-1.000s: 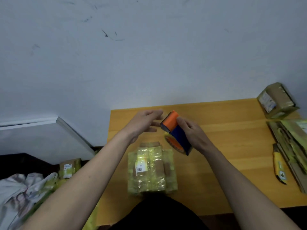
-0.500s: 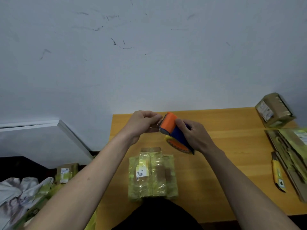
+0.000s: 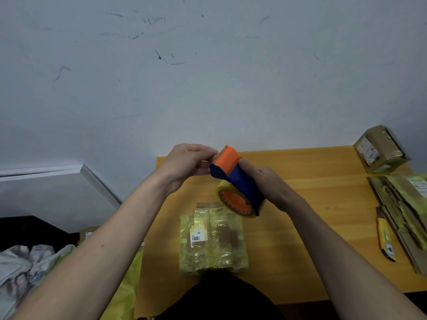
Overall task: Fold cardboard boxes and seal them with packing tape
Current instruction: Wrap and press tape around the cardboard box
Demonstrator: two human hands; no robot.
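Both hands are up over the middle of the wooden table, working one tool between them. Her or his right hand is wrapped around the blue body of a tape dispenser, which is tilted with its orange head toward the far edge and its roll of tape hanging low on the near side. The left hand has its fingers curled in, the fingertips pinched together right at the orange head; whether they hold a tape end I cannot tell.

Below the dispenser, close to the near edge, lies a flat cardboard box wrapped in yellowish tape, with a small barcode label on its left half. Neither hand touches it. At the far right corner sits a sealed box, tipped at an angle. Along the right edge is a stack of flattened cardboard, and just beside it, toward the middle, a yellow utility knife.
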